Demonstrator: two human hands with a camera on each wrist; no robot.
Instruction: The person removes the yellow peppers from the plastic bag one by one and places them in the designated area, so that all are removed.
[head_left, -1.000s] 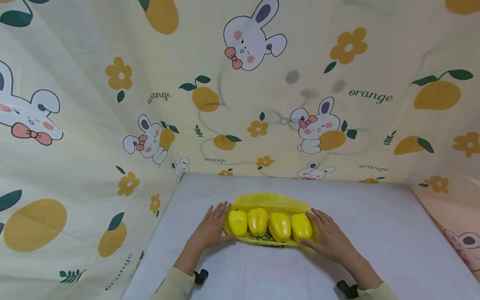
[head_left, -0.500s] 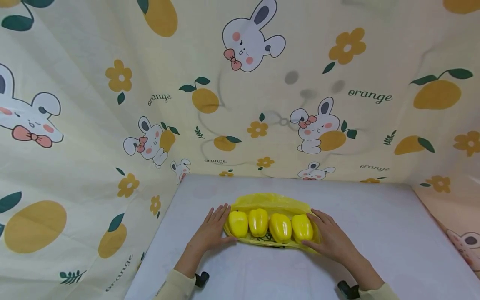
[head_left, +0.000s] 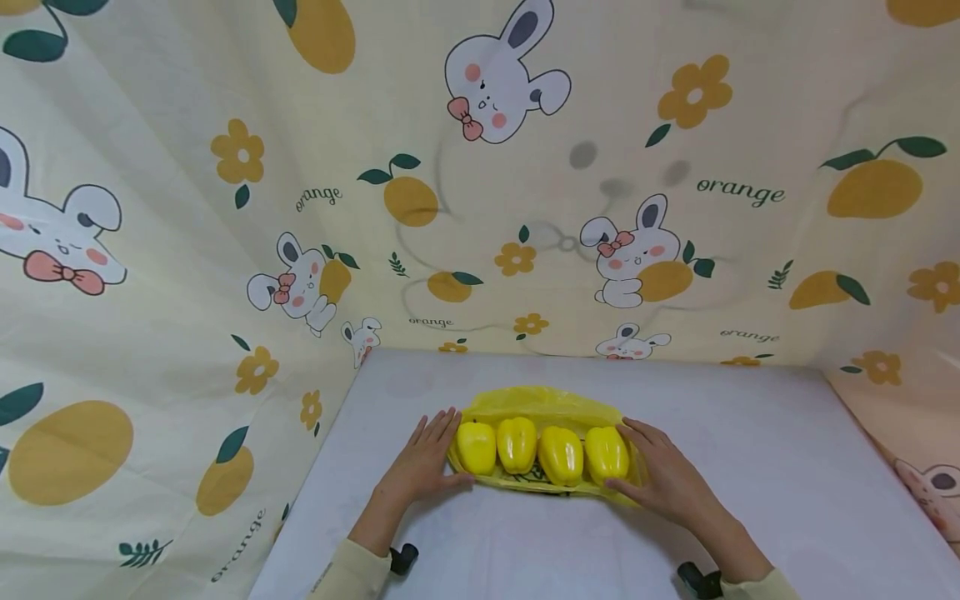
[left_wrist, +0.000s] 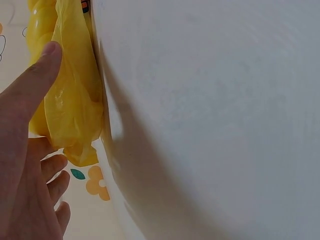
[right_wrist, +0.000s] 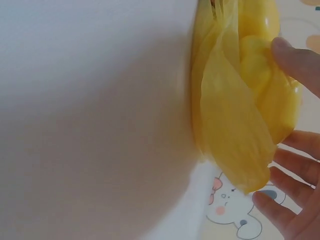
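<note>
Several yellow bell peppers (head_left: 561, 456) lie in a row on an open yellow plastic bag (head_left: 547, 402), with some dark print showing beneath them. At the left end, the left hand (head_left: 422, 465) rests against the bag, fingers extended and thumb on its near side. The right hand (head_left: 667, 479) lies at the other end, its thumb and fingers spread about the rightmost pepper (head_left: 607, 455). In the left wrist view, the thumb (left_wrist: 42, 67) touches the bag's folded end. The right wrist view shows the thumb (right_wrist: 295, 57) near a pepper, fingers beyond the loose plastic.
The white tabletop (head_left: 525, 550) extends around the bag. Behind and at the sides hangs a cream cloth (head_left: 465, 242) printed with rabbits, oranges and flowers. A dark wrist camera mount sits at each wrist, the left one (head_left: 404, 558) and the right one (head_left: 697, 580).
The right hand and the rightmost pepper have shifted very slightly to the right. The left hand, the other peppers and the bag look nearly the same.
</note>
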